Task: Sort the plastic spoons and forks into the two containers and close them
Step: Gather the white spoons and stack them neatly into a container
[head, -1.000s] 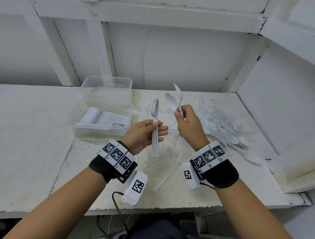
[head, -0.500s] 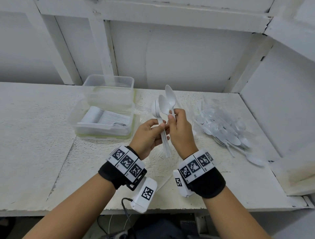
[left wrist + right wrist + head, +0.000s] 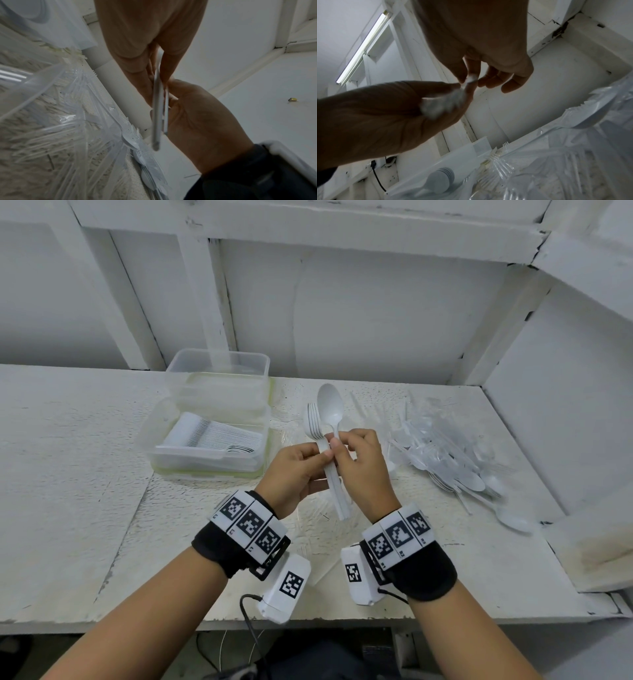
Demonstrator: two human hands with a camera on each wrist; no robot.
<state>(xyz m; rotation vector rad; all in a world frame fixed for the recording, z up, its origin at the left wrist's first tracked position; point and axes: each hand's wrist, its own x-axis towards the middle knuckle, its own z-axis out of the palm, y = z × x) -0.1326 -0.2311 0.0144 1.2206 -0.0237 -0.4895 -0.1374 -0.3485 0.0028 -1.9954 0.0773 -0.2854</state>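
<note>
While I sort: my left hand point(image 3: 297, 470) grips the fork bundle point(image 3: 327, 460) mid-handle.
Right hand point(image 3: 363, 463): pinches the spoon point(image 3: 330, 409); I should lift it away cleanly.

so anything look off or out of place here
The spoon pinched by the right hand stands against the forks bunched in the left hand, mixing types. The near container holds white cutlery. A loose pile waits at right.

white spoon point(image 3: 330, 409), white forks point(image 3: 315, 422), clear containers point(image 3: 219, 371), black-and-white checked wrist tags point(image 3: 250, 520)
</note>
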